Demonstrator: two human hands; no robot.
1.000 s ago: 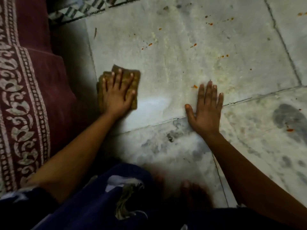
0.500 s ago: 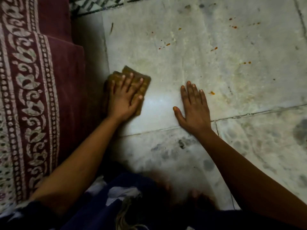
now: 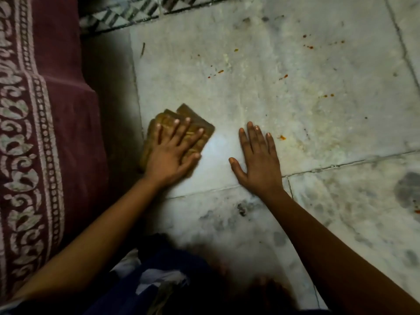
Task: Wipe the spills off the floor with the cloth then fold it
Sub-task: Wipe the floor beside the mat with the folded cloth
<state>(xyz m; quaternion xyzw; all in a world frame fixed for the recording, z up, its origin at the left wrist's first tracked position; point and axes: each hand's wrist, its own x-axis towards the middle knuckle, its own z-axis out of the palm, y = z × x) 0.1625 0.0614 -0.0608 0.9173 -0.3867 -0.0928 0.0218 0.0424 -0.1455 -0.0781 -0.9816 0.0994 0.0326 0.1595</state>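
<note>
One brown folded cloth (image 3: 179, 130), two hands, roughly a dozen orange-red spill spots (image 3: 282, 137) scattered on the floor. Your left hand (image 3: 173, 153) lies flat on the cloth, fingers straight and spread, pressing it down, not curled round it. Your right hand (image 3: 258, 159) lies palm down on the bare marble floor (image 3: 250, 92) just right of the cloth, fingers straight and close together, holding nothing. Cloth sits near the left edge of the pale tile, mostly hidden under your palm; its right edge is blurred. Nearest spot is just right of your right fingertips, the rest farther up. Your dark blue clothing (image 3: 159, 280) at the bottom is dim, hard to make out. Maroon patterned fabric (image 3: 34, 133) is cut off at left. Black-and-white patterned border strip (image 3: 136, 12) up top
</note>
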